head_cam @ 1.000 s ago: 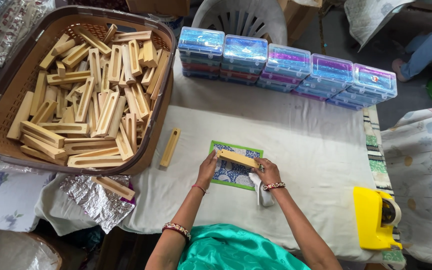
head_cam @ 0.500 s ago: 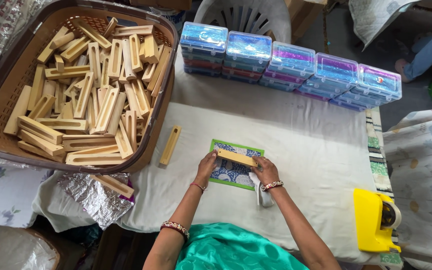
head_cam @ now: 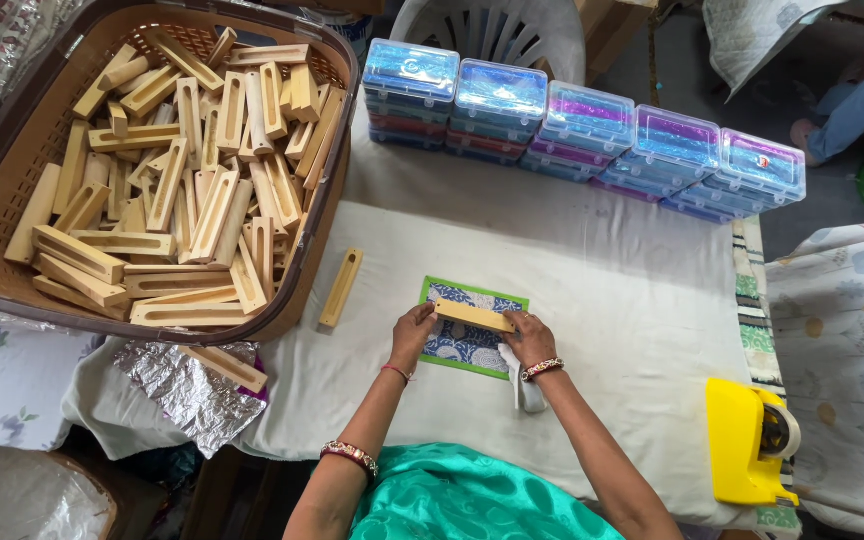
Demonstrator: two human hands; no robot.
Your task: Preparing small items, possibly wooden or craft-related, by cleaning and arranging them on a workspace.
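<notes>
A long pale wooden block [head_cam: 474, 316] lies across a green-edged patterned paper sheet [head_cam: 472, 345] on the white cloth. My left hand [head_cam: 414, 330] grips the block's left end, and my right hand [head_cam: 529, 337] grips its right end. Both wrists carry bangles. A second slotted wooden block [head_cam: 340, 288] lies loose on the cloth to the left of my hands. Part of a small white object [head_cam: 530, 393] shows under my right wrist.
A brown basket [head_cam: 328, 215] at the left holds several slotted wooden blocks. Stacked clear plastic boxes [head_cam: 584, 127] line the far edge. A yellow tape dispenser [head_cam: 748, 443] sits at the right. Crumpled foil [head_cam: 178, 383] and another block [head_cam: 227, 367] lie below the basket.
Both hands have stayed on the wooden block over the patterned sheet; only the camera view has shifted slightly.
</notes>
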